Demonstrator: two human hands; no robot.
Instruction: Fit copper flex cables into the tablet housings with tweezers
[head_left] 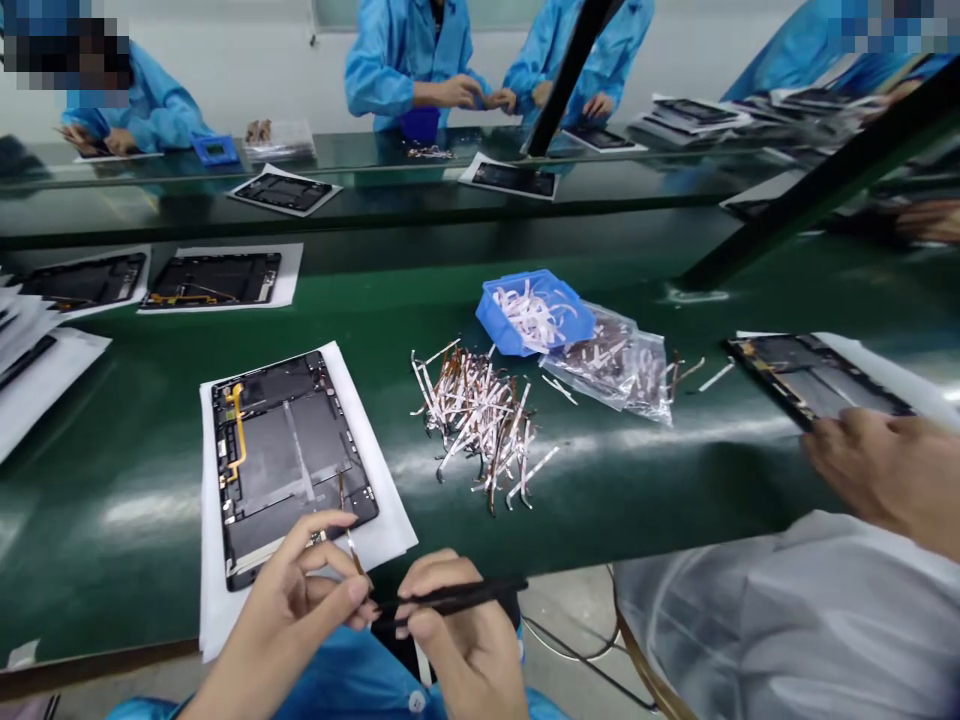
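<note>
Between the thumb and fingers of my left hand (311, 595) is a thin brown flex cable (351, 545), held upright near the table's front edge. My right hand (465, 625) grips a pair of black tweezers (480, 595), whose tips reach to my left fingertips. Just beyond my left hand lies a black tablet housing (274, 430) with an orange ribbon cable (238, 430) along its left side. White paper sheets (382, 500) are under the housing. To the right of it is a loose pile of white and brown flex cables (480, 420).
A blue bin (499, 325) with white strips stands behind the pile, beside a clear plastic bag (637, 375) of cables. A co-worker's hand (885, 470) touches another tablet housing (817, 375) at right. More housings (217, 278) lie at left. A dark post (787, 210) rises from the bench.
</note>
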